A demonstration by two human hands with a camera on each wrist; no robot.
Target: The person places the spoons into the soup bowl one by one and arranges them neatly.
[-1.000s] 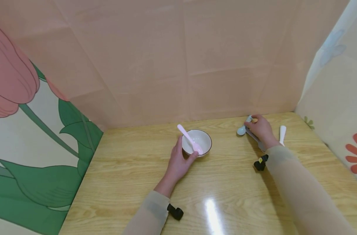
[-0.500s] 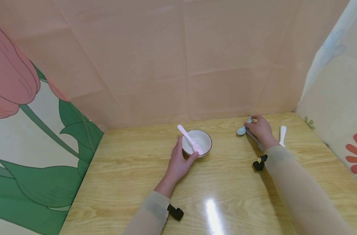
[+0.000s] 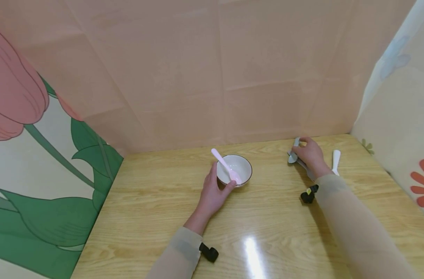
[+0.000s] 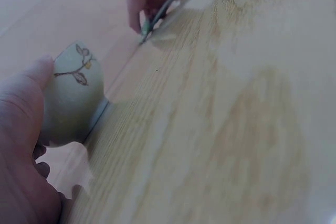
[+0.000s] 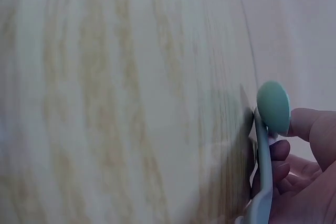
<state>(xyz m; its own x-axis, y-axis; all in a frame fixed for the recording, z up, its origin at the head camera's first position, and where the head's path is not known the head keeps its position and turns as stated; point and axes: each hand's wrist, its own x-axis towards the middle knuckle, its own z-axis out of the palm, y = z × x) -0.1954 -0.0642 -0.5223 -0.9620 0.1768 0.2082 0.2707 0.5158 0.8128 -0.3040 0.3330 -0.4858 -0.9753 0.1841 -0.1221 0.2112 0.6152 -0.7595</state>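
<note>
A white bowl (image 3: 244, 166) with a dark rim stands mid-table. My left hand (image 3: 213, 192) grips its near left side, thumb at the near rim, fingers along the left. Inside leans a pink spoon (image 3: 220, 158), its handle past the rim. The left wrist view shows a branch pattern on the bowl's outside (image 4: 73, 98). At the back right, my right hand (image 3: 309, 155) pinches a pale blue-green spoon (image 3: 292, 157), whose rounded head (image 5: 273, 106) shows in the right wrist view. A grey spoon (image 3: 304, 166) lies beneath that hand, partly hidden by it.
A white spoon (image 3: 336, 159) lies right of my right hand, its lower end behind the sleeve. The wooden table (image 3: 145, 201) ends at a pink cloth backdrop (image 3: 170, 97). A patterned wall (image 3: 400, 147) borders the right side.
The pale blue-green spoon has turned in my right hand: its head has swung rightward, over the grey spoon's end. The left hand and bowl stay put.
</note>
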